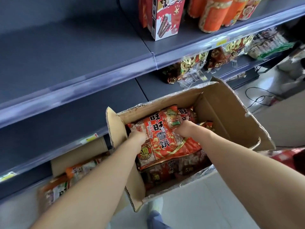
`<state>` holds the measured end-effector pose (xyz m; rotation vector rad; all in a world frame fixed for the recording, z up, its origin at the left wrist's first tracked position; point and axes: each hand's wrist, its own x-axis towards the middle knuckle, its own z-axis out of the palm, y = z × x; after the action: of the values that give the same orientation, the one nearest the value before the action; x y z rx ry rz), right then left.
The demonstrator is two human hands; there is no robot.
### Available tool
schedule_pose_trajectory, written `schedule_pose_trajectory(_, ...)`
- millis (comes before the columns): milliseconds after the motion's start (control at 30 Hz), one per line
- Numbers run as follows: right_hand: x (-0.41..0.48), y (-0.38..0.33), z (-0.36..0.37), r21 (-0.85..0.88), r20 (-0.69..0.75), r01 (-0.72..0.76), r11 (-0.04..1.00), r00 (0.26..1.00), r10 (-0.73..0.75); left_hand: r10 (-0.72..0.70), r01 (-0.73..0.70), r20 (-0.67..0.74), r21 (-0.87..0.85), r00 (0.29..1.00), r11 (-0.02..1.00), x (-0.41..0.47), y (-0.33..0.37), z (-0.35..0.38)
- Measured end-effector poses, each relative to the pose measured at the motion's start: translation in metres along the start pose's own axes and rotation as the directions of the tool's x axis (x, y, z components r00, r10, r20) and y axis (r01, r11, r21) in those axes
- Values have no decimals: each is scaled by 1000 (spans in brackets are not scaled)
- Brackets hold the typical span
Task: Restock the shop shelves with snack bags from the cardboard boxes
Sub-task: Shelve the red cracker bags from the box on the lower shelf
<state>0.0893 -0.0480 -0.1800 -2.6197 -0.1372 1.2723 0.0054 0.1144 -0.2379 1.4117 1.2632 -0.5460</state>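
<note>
We find both hands inside the open brown cardboard box [222, 116], which stands on the floor in front of the grey metal shelving. The left hand [137, 137] closes over the left edge of the topmost red printed plastic snack bag [163, 142]. The right hand [182, 129] closes on its upper right corner. The bag largely hides the fingertips, but we judge that both hands have hold of it. The bag lies inside the box on top of further bags of the same kind and is not yet clear of the box walls.

We judge the task to be well short of complete. The broad grey shelf board [66, 55] at the left is bare, as is the lower shelf board [74, 113] beneath it. To the right, the shelving carries gold-and-red bags [234, 47] and, higher up, a red-and-white carton [165, 17]. The box holds at least one more layer of bags. A second cardboard box [79, 156] containing orange bags [77, 172] sits below the lowest shelf at the left. What remains is to lift this bag out, place it on a bare shelf, and repeat for the other bags.
</note>
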Motion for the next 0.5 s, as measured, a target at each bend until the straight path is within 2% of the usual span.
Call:
schedule_pose_trajectory(67,10,0,5,24,66,-9,1000,998,7,-25,25,-5,-41,1000,999,18,-4,4)
schedule_pose_trajectory(167,22,-1,9,87,85,10,996,996,-17,-77,77,11,-86,997,993,26,-7,6)
schedule_pose_trajectory(367,41,6,13,392,73,-186,901,983,170,-128,130,21,-126,992,984,23,0,11)
schedule_pose_trajectory(500,34,5,5,470,55,-201,859,979,198,-126,125,-5,-103,992,987,8,8,16)
